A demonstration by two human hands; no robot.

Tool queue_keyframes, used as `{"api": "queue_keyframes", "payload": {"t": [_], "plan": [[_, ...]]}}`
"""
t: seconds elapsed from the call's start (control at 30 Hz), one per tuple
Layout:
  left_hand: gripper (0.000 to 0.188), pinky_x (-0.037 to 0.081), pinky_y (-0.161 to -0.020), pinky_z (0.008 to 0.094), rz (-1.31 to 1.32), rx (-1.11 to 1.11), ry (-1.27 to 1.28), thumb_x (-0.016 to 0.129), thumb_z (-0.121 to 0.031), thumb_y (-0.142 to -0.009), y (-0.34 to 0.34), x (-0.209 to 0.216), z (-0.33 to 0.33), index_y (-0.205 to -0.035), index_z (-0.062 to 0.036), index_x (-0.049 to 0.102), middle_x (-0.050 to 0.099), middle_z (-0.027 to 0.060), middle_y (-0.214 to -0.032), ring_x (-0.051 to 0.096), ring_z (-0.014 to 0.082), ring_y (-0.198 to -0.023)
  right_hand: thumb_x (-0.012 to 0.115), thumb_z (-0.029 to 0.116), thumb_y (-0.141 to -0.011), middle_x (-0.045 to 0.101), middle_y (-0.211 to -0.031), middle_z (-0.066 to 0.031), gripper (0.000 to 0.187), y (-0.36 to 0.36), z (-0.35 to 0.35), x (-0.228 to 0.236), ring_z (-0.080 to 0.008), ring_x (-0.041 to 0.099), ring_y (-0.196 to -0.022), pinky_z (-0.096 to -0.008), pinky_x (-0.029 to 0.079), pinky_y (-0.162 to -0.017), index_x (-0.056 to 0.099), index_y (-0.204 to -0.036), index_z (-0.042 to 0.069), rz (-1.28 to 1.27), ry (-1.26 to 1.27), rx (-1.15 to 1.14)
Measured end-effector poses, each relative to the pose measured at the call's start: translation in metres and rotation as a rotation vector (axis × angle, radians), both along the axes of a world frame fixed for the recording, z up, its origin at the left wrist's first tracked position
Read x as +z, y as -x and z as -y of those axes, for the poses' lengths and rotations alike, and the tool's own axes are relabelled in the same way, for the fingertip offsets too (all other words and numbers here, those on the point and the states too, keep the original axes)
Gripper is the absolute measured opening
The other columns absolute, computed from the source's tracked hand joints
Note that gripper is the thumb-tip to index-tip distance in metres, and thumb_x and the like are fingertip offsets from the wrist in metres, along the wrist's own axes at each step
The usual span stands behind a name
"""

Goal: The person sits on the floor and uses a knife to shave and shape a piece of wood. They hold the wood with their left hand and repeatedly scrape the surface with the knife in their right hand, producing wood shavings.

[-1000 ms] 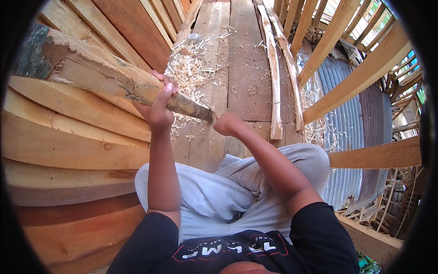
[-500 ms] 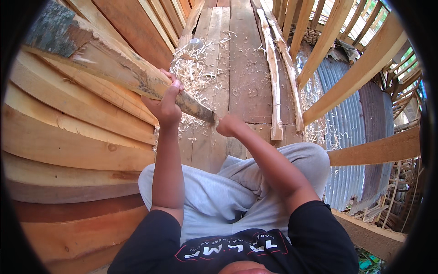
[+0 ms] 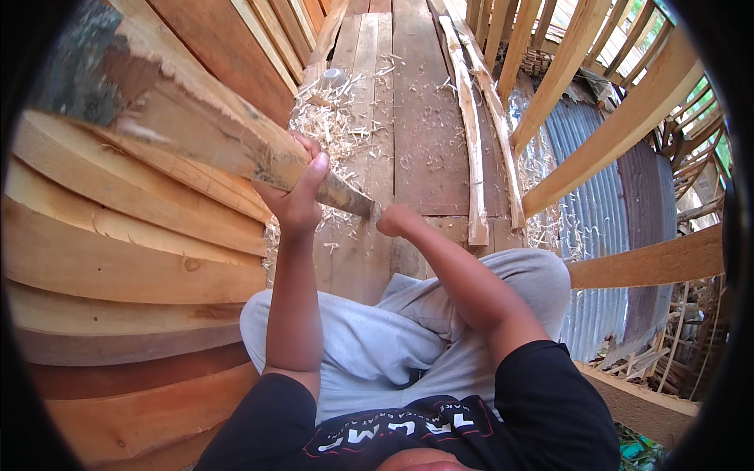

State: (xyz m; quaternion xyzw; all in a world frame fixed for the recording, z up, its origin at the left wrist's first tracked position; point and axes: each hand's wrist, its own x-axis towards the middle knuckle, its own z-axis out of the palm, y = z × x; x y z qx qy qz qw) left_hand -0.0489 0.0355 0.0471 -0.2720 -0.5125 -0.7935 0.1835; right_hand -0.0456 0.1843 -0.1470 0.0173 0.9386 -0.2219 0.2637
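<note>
Left hand: fingers gripping the timber pole.
Right hand: fingers curling closed at its tip; cannot tell what they are pinching.
Timber pole: extending leftward from the left fingers.
Wood shavings: lying beyond the fingers.

We sit with folded legs in grey trousers and a black shirt on a plank floor. Our left hand wraps around a long rough timber, its thumb near the upper side. Dark bark covers the end at upper left, slightly blurred. Our right hand curls at the opposite, narrow-looking end; we cannot tell what it grips. Beyond, curly shavings lie heaped around a small pale container. Two pale strips lie lengthwise to the right. Stacked boards line our left; past slanting beams, we see corrugated sheeting.
</note>
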Motion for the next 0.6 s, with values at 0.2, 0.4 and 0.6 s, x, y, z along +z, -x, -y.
{"api": "queue_keyframes", "payload": {"t": [0.2,0.4,0.6], "plan": [[0.026,0.047,-0.066,0.0316,0.03,0.207,0.055,0.06,0.009,-0.078,0.004,-0.003,0.005,-0.1,0.0,0.051,0.054,0.0089,-0.078,0.054,0.0176,-0.069,0.036,0.034,-0.099,0.061,-0.109,-0.0348,0.053,-0.027,0.033,0.118,-0.0451,0.06,-0.107,-0.0493,0.047,-0.092,0.065,-0.102,-0.01,-0.109,0.329,-0.199],[0.017,0.048,-0.064,0.0247,0.053,0.185,-0.073,0.061,0.007,-0.076,0.007,0.004,0.006,-0.092,0.0025,0.055,0.056,0.0072,-0.079,0.056,0.0124,-0.068,0.035,0.037,-0.101,0.062,-0.094,-0.0378,0.059,-0.022,0.022,0.028,-0.0509,0.061,-0.093,-0.0526,0.048,-0.085,0.065,-0.093,-0.013,-0.213,0.299,-0.296],[0.027,0.047,-0.064,0.0291,0.073,0.27,-0.057,0.059,0.01,-0.076,0.001,0.006,0.009,-0.1,0.0014,0.051,0.054,0.0085,-0.081,0.054,0.0157,-0.069,0.037,0.037,-0.101,0.062,-0.098,-0.0372,0.059,-0.008,0.03,0.057,-0.0502,0.061,-0.096,-0.0511,0.049,-0.085,0.063,-0.096,-0.015,-0.163,0.359,-0.245]]}}
